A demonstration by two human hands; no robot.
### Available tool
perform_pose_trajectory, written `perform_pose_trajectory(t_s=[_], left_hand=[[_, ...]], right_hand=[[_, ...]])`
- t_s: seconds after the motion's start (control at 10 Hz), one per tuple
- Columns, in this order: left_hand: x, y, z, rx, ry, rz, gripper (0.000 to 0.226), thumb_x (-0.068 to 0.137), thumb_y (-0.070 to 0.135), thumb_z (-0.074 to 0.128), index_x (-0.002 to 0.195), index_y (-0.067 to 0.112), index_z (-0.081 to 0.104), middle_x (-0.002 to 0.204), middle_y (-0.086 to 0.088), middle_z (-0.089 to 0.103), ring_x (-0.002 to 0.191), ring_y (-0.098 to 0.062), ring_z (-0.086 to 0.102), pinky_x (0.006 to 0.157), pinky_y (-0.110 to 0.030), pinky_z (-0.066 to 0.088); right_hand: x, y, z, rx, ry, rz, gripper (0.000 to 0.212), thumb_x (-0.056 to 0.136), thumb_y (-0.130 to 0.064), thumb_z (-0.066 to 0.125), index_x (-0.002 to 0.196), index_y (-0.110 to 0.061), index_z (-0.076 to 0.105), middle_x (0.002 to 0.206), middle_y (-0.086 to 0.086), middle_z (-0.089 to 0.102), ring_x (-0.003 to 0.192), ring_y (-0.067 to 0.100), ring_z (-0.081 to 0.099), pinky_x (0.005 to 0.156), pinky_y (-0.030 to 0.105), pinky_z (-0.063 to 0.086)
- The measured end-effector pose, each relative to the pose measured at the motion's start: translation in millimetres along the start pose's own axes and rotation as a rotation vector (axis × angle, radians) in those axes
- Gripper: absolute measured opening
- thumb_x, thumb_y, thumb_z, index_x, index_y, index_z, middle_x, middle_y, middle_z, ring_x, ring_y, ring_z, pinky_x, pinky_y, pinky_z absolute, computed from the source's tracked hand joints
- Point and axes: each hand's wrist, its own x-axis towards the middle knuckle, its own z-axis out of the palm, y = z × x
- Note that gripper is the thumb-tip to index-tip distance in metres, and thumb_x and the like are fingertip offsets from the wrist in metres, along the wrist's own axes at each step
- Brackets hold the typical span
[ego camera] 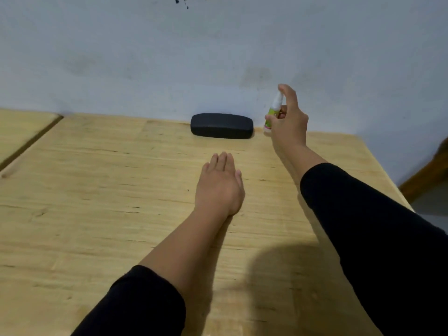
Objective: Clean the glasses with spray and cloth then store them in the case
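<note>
Your right hand (288, 117) is curled around the spray bottle (273, 110) near the table's far edge, forefinger over the cap; whether the base touches the wood cannot be told. Keep the bottle upright and your grip on the body, not the nozzle. The case (221, 126) lies closed along the far edge, just beside the bottle. Your left hand (219, 185) rests flat, fingers straight, holding nothing. Neither glasses nor cloth is in view. The table (84, 214) is pale wood set against a marked bluish wall (145, 57).

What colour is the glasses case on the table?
Black, a closed case lying by the wall in the head view.
</note>
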Motion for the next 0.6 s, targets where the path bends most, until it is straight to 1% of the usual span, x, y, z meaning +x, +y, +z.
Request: perform_pose_trajectory(t_s=[0.1, 0.2, 0.3, 0.4, 0.5, 0.6], left_hand=[[0.3, 0.0, 0.5, -0.014, 0.008, 0.0, 0.054, 0.098, 0.034, 0.014, 0.146, 0.009, 0.01, 0.156, -0.008, 0.011, 0.143, -0.022, 0.006, 0.115, -0.037, 0.006], [0.4, 0.2, 0.2, -0.01, -0.001, -0.002, 0.053, 0.098, 0.033, 0.013, 0.146, 0.009, 0.009, 0.156, -0.008, 0.01, 0.143, -0.021, 0.005, 0.116, -0.036, 0.005], [0.2, 0.3, 0.7, -0.004, 0.006, 0.001, 0.053, 0.098, 0.034, 0.013, 0.146, 0.01, 0.009, 0.156, -0.007, 0.01, 0.143, -0.021, 0.005, 0.115, -0.036, 0.005], [-0.2, -0.3, 0.0, -0.024, -0.009, 0.006, 0.053, 0.099, 0.033, 0.013, 0.146, 0.01, 0.009, 0.156, -0.007, 0.01, 0.143, -0.021, 0.004, 0.116, -0.036, 0.004], [-0.7, -0.6, 0.3, -0.037, 0.017, 0.019, 0.053, 0.099, 0.032, 0.014, 0.146, 0.01, 0.01, 0.156, -0.007, 0.011, 0.143, -0.021, 0.005, 0.116, -0.036, 0.004], [-0.5, -1.2, -0.7, -0.064, 0.025, 0.011, 0.052, 0.099, 0.031, 0.016, 0.146, 0.009, 0.013, 0.155, -0.008, 0.014, 0.143, -0.021, 0.007, 0.116, -0.036, 0.006]], right_hand=[[12.4, 8.7, 5.9, -0.045, -0.008, -0.039, 0.063, 0.085, 0.002, 0.057, 0.123, -0.045, 0.041, 0.1, 0.005, 0.055, 0.084, 0.021, 0.064, 0.069, 0.042, 0.06], [14.4, 17.1, 8.8, -0.105, -0.045, -0.082, 0.062, 0.085, 0.0, 0.057, 0.127, -0.043, 0.039, 0.103, 0.005, 0.053, 0.086, 0.021, 0.062, 0.071, 0.04, 0.06], [13.4, 25.3, 10.4, -0.159, -0.048, -0.132, 0.064, 0.087, -0.003, 0.057, 0.133, -0.041, 0.035, 0.105, 0.005, 0.052, 0.088, 0.02, 0.06, 0.075, 0.039, 0.059], [12.3, 25.4, 10.6, -0.155, -0.062, -0.13, 0.07, 0.087, -0.004, 0.056, 0.137, -0.044, 0.028, 0.106, 0.005, 0.05, 0.089, 0.019, 0.059, 0.078, 0.037, 0.058], [11.9, 26.0, 8.0, -0.101, -0.087, -0.099, 0.084, 0.085, -0.002, 0.058, 0.139, -0.051, 0.017, 0.106, 0.004, 0.052, 0.089, 0.018, 0.062, 0.078, 0.037, 0.059], [7.7, 22.0, 2.3, -0.126, -0.083, -0.055, 0.093, 0.083, -0.005, 0.063, 0.139, -0.053, 0.007, 0.107, 0.002, 0.053, 0.091, 0.016, 0.061, 0.083, 0.041, 0.056]])
